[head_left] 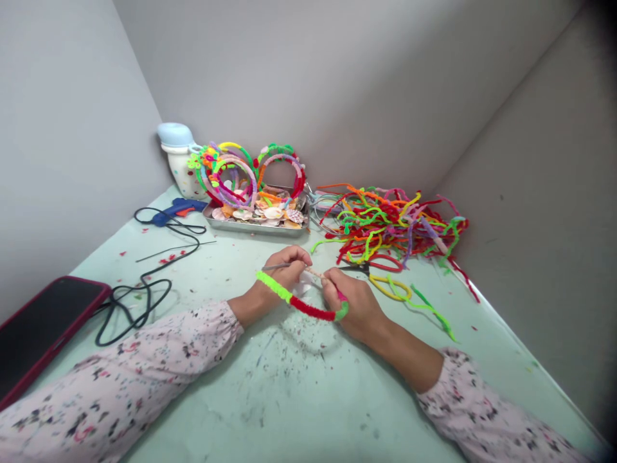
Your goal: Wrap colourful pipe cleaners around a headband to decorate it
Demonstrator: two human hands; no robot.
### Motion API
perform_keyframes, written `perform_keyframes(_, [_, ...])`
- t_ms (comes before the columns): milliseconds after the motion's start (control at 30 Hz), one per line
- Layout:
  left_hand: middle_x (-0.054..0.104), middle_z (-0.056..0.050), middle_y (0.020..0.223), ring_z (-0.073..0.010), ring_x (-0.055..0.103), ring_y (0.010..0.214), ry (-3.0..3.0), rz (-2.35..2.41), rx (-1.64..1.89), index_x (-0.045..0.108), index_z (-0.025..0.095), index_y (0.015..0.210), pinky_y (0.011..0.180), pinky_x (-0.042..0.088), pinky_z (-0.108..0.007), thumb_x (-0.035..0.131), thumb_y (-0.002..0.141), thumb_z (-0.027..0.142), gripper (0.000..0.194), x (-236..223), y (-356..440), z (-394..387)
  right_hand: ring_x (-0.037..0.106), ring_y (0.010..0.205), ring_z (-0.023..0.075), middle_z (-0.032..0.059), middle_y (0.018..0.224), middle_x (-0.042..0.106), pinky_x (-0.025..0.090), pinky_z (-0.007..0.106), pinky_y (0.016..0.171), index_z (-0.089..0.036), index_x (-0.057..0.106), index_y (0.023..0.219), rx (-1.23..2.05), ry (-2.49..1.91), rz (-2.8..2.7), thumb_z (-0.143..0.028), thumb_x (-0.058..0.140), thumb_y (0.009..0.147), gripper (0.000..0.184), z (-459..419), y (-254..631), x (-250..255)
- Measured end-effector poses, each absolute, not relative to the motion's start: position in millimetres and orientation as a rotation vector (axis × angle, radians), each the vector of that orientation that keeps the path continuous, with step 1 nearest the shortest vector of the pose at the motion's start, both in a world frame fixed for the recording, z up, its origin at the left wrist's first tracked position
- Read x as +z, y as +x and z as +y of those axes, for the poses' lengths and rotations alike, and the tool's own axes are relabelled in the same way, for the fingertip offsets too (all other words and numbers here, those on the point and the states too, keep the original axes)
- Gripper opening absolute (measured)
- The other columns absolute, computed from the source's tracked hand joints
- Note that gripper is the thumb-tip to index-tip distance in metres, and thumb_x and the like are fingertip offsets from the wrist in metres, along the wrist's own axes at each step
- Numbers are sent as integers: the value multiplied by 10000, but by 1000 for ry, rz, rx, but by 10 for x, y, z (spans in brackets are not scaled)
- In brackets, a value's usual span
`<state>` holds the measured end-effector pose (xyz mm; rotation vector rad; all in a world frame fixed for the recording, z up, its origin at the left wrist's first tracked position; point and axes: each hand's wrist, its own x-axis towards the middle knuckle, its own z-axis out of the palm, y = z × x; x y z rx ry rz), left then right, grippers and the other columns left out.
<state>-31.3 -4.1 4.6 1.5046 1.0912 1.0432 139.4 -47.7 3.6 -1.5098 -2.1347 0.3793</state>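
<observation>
Here's the pipe-cleaner band (313, 310), lime green into red, curved and held up just above the bench between the two grips, with a pale bare stretch (314, 273) showing across the top. The left grip (284, 273) is closed around one side, a thin grey rod (276, 265) poking out past it, and the right grip (351, 302) is closed on the other side, pinching the band near its pink-and-green end.

Just past the right grip lie red-handled scissors (385, 262), a yellow pipe-cleaner loop (388, 288) and a loose green strand (431, 312), and beyond them a big tangled heap of pipe cleaners (390, 225). Far ahead of the left grip, more finished bands (245, 173) stand propped over a steel tray (255, 230) of seashells, beside a spotted white bottle (180, 170) with a pale blue cap. Off to the left of that grip, a blue glue gun (178, 209) trails a black cord (144, 308) toward a red-cased phone (43, 328). The pale green bench (289, 399) is scuffed and flecked with scraps — and grey walls (241, 64) close in behind it all.
</observation>
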Motion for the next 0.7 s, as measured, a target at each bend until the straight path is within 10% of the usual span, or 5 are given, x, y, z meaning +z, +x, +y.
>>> perform_keyframes(700, [643, -3, 701, -132, 544, 628, 1809, 1338, 980, 657, 165, 736, 572, 408, -228, 434, 750, 211, 228, 57, -353, -19, 457, 559, 118, -32, 629, 514, 284, 231, 546, -218, 461, 753, 367, -1487, -2128, -277, 377, 901, 180, -456, 1397, 4])
